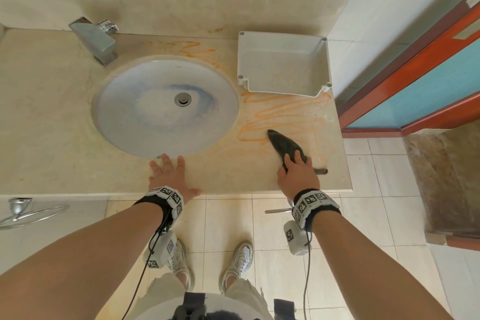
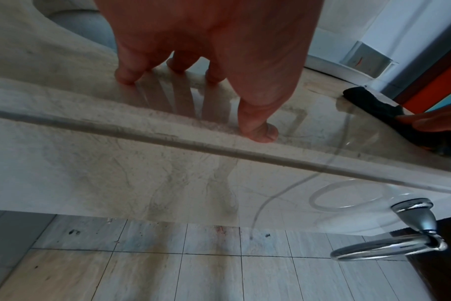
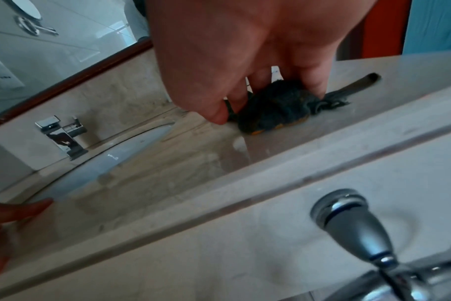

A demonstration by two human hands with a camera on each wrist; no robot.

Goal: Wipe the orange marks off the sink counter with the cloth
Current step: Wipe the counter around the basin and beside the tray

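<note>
Cloth point(image 1: 284, 147) lies on counter point(image 1: 65, 112) right of sink point(image 1: 166, 109), gripped by right hand point(image 1: 297, 173), at near edge of orange marks point(image 1: 283, 112). Left hand point(image 1: 168, 175) flat, fingers spread, bracing. Advice: press firmly, overlapping strokes toward tray point(image 1: 283, 62).

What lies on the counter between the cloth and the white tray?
Only orange marks scribbled on the counter; nothing else lies between the cloth and the white tray, per the head view.

Both arms reach forward: left hand point(image 1: 170, 175) flat with fingers spread, right hand point(image 1: 297, 174) curled, fingertips down.
</note>
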